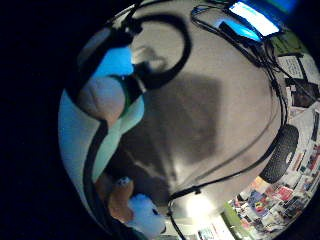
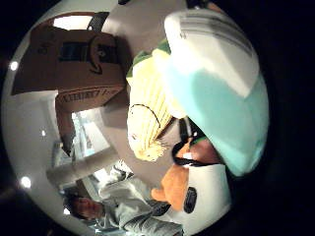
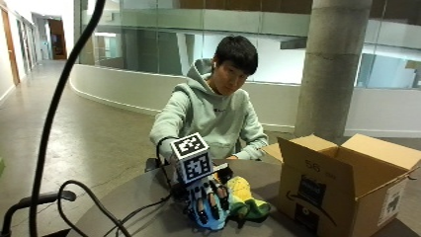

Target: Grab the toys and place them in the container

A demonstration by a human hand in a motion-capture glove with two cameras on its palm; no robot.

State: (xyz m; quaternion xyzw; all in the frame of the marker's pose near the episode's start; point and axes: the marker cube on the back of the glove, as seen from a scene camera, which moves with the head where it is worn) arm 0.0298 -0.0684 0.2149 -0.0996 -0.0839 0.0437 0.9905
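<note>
In the outside view my gloved right hand [image 3: 210,200] reaches down over a teal and white plush toy [image 3: 208,222] on the round table [image 3: 131,205], with its fingers curled round the toy. That toy [image 2: 216,98] fills much of the thumb side palm view and also shows in the other palm view [image 1: 75,135]. A yellow and green plush toy [image 3: 244,196] [image 2: 147,113] lies right beside it, towards the box. An orange and white plush [image 2: 182,189] [image 1: 132,205] sits against the teal toy. The open cardboard box [image 3: 342,192] [image 2: 83,59] stands on the table to the right of the toys.
Black cables [image 3: 125,215] trail over the table's left side. A lit screen [image 1: 252,17] and a black mesh object [image 1: 280,152] lie at the table's edge. The person's other hand rests by the box's flap [image 3: 273,148].
</note>
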